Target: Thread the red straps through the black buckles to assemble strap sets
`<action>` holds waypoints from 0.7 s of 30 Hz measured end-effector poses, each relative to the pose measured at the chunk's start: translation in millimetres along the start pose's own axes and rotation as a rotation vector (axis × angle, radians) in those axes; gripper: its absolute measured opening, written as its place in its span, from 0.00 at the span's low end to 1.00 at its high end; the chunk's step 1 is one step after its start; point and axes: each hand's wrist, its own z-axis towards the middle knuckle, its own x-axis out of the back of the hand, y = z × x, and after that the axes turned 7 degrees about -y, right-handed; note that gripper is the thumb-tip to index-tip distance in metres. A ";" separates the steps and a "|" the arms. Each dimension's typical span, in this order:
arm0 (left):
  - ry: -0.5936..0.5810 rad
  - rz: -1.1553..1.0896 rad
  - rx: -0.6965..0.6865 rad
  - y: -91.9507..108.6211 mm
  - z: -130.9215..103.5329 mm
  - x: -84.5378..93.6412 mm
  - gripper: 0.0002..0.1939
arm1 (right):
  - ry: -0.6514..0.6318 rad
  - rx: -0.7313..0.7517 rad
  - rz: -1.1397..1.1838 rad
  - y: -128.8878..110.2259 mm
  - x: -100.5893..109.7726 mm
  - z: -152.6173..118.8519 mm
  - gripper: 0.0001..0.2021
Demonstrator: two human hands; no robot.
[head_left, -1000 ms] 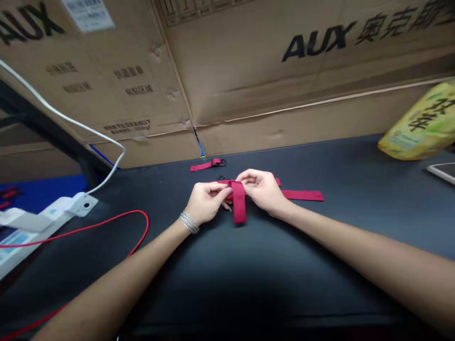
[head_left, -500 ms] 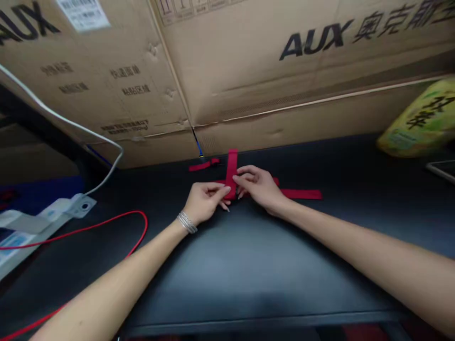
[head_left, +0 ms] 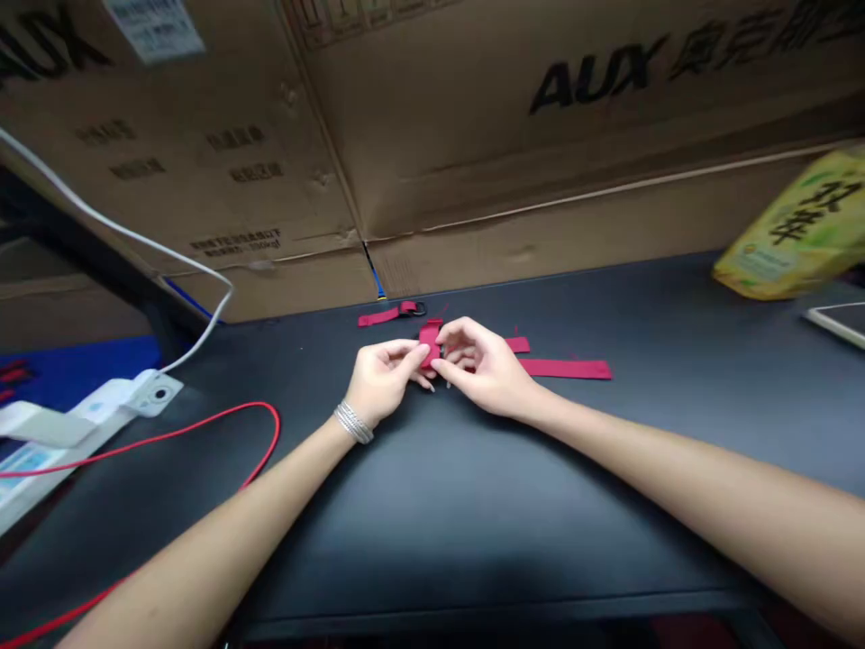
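Observation:
Both hands meet over the dark tabletop around a red fabric strap [head_left: 431, 333], which is bent into a short upright fold. My left hand [head_left: 379, 380], with a silver bracelet at the wrist, pinches the strap between thumb and fingers. From the right, my right hand [head_left: 483, 371] grips its other edge with curled fingers; part of the strap is hidden behind them. Beyond the hands lies another red strap with a dark ring [head_left: 382, 316]. Two flat red strap ends [head_left: 568, 369] stick out to the right from behind my right hand.
Large cardboard boxes [head_left: 459, 153] stand along the back edge. A white power strip [head_left: 81, 424] with a white cable lies at left, near a looping red cable [head_left: 263, 406]. At right are a yellow pouch [head_left: 790, 225] and a pale-edged flat device [head_left: 842, 323].
The strap's tall upright end has come down and is now folded short between the fingers. My right hand has shifted slightly left, closer to my left hand.

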 end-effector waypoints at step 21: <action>-0.074 0.012 -0.052 -5.0 -3.1 2.6 0.11 | 0.023 -0.242 0.326 4.1 5.6 10.2 0.13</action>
